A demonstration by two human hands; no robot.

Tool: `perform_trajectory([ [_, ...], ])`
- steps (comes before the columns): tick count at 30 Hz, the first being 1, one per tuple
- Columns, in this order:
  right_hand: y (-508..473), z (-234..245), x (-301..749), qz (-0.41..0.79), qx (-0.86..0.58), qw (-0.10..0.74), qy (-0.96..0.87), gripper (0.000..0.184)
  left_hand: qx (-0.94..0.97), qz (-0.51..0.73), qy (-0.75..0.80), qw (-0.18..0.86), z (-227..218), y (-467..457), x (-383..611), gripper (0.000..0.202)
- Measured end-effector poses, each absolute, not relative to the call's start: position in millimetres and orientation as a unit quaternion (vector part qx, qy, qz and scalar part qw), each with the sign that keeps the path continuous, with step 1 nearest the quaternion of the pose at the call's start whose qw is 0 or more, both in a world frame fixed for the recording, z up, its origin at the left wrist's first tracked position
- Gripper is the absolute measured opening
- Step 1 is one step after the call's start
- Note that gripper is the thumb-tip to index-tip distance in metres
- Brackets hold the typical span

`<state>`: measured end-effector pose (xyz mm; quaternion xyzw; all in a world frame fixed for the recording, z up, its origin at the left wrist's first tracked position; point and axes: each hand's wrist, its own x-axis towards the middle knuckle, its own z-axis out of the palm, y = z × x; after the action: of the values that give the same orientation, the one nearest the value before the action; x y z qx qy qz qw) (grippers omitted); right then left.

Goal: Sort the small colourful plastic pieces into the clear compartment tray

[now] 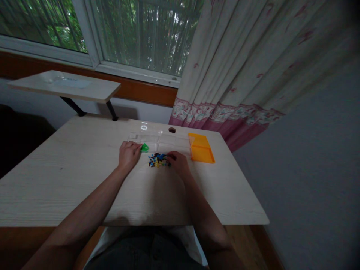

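On the desk, my left hand [129, 155] has its fingers closed at the edge of a small, roughly triangular green piece [144, 147]. My right hand [177, 162] is at the right side of a pile of tiny blue, black and yellow pieces [158, 159], its fingers pinched together and bent down. Whatever those fingertips hold, if anything, is too small to make out. Behind the pile lies a clear plastic compartment box [174, 142]. The green piece is at the box's front left, partly covered by my left fingers.
An orange two-part tray or lid [201, 148] lies right of the clear box. A cable hole [172, 130] is near the desk's [84, 176] back edge. A raised shelf [92, 90] stands at the back left, with a clear plastic item on it. A curtain [225, 75] hangs behind.
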<state>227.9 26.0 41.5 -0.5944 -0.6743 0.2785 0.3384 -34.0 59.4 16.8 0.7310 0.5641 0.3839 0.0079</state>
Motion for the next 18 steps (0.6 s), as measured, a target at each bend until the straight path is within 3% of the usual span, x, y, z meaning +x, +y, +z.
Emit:
perform_trajectory([
  [7,25,35,220,0.377,-0.575,0.381,-0.618,0.015,0.759,0.408,0.507,0.024,27,49,-23,0.028],
  [12,22,34,205,0.52,-0.524,0.416,-0.531,0.029,0.829,0.384,0.398,0.081,31,33,-5,0.026],
  [18,18,40,197,0.514,-0.525,0.4,-0.549,0.038,0.853,0.365,0.363,0.091,30,29,5,0.025],
])
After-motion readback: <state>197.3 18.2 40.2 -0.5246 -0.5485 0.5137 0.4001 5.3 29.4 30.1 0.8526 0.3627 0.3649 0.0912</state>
